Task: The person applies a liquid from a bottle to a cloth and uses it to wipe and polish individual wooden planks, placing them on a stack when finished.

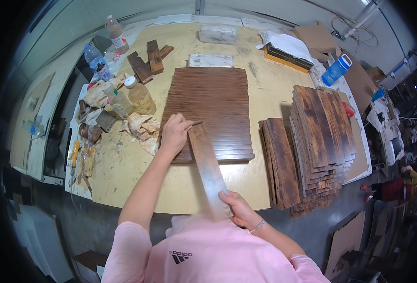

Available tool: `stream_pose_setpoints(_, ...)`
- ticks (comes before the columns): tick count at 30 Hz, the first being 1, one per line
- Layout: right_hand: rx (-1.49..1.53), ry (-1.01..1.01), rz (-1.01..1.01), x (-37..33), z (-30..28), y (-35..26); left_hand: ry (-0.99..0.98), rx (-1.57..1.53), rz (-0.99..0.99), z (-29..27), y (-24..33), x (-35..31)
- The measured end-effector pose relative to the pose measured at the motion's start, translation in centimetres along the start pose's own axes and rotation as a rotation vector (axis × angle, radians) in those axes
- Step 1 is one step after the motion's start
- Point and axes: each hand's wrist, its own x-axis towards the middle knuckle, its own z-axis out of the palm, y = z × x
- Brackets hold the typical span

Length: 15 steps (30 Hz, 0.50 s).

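Observation:
My right hand (240, 208) grips the near end of a narrow brown wooden plank (203, 153), thumb on its glossy, light-reflecting face. The plank slants away from my body, over the near edge of the table. At its far end, my left hand (173, 133) is closed in a pinch on a thin dark stick (197, 123), which meets the plank's end; its exact kind is too small to make out. Beneath the left hand and the plank's far part lies a wide stack of dark brown planks (210, 101), packed side by side with their edges up.
Mottled brown planks (319, 127) are piled high at right, beside a smaller group (281, 162). At left stand a jar of yellowish liquid (141, 98), crumpled stained rags (142, 129) and plastic bottles (96, 61). Loose wood pieces (154, 56) and a blue bottle (336, 69) sit farther back.

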Motion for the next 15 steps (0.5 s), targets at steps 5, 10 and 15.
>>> stream_pose_setpoints(5, 0.072, 0.059, -0.007, 0.1, 0.2, -0.1, -0.132, -0.073, 0.192, -1.5, 5.0, -8.0)
stream_pose_setpoints(10, -0.015, 0.159, 0.064, -2.0, 3.0, -2.9, -0.128, -0.253, 0.163, -3.2, 8.5, -11.1)
stream_pose_setpoints(15, 0.124, 0.133, -0.022, 0.4, 1.8, -1.1, -0.038, -0.110, 0.131, -1.8, 7.0, -7.4)
